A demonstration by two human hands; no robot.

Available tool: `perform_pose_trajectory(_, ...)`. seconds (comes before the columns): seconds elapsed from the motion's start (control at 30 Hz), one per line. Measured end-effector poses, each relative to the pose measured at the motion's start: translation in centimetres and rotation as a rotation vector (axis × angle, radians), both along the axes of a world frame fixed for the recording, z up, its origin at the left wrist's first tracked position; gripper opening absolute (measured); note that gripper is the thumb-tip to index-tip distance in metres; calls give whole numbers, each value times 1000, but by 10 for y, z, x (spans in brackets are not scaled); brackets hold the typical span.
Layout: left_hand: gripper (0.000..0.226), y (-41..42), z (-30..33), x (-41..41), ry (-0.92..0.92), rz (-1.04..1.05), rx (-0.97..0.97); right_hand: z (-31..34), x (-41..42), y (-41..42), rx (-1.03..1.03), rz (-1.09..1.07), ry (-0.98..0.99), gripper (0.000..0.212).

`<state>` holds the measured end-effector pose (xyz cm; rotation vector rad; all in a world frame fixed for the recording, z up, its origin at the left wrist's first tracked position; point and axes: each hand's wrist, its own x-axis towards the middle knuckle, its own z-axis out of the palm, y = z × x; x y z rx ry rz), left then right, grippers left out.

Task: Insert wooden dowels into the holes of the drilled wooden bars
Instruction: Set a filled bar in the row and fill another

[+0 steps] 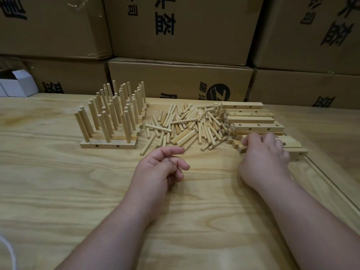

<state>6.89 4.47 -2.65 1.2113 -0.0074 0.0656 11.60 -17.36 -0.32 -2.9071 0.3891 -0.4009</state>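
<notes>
Right hand (263, 152) on crosswise bar (292, 142)

A pale wood-grained tabletop (58, 191) is seen filling the lower part of the view. Behind its far edge, large brown cardboard boxes (181, 30) are stacked in two rows, and black characters are printed on their faces. A round black logo (218, 93) is shown on the lower middle box. At the far left, a small open white carton (18, 83) is set. A white cord (7, 252) is curved across the lower left corner.
</notes>
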Motion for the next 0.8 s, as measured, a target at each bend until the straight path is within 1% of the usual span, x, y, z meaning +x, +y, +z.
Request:
perform_pose_trajectory(0.17, 41, 0, 0, 0, -1, 4, 5, -3, 2, 3, -8, 52, -10, 46)
perform_pose_trajectory(0.33, 41, 0, 0, 0, 1, 5, -1, -3, 2, 0, -19, 43, -27, 53)
perform_pose_trajectory(0.47, 40, 0, 0, 0, 2, 4, 8, 0, 1, -4, -44, 6, 4, 51)
perform_pose_trajectory(0.63, 42, 1, -1, 0, 2, 3, 8, 2, -2, -6, -47, 22, 14, 47)
perform_pose_trajectory(0.8, 41, 0, -1, 0, -1, 3, 6, 9, -3, -13, -28, 16, 66, 49)
